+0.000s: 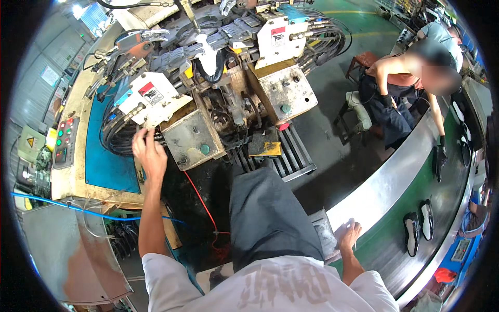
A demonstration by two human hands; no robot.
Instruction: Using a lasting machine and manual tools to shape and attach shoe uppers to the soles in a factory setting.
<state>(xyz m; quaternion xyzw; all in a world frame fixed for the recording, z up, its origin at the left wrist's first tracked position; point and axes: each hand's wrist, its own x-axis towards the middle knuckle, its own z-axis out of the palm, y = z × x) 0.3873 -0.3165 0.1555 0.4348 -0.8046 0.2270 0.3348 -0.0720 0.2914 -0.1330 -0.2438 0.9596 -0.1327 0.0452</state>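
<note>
My left hand [149,156] is raised with its fingers apart, by the lower edge of a white machine panel [150,96] and beside the left control box [193,139]. It holds nothing that I can see. My right hand [351,235] lies at the near end of the shiny metal ledge [382,200], fingers loosely bent and nothing visible in them. In the middle of the machine, a white shoe last [208,57] with a dark shoe upper [209,77] around its lower end sits between the two panels.
A green conveyor belt [382,255] carries a pair of black shoes [411,234] on my right. Farther along, a co-worker [397,78] reaches over it with a gloved hand. Black hoses [117,138] bunch at the left panel. A blue hose [78,209] and red cord [200,200] run low.
</note>
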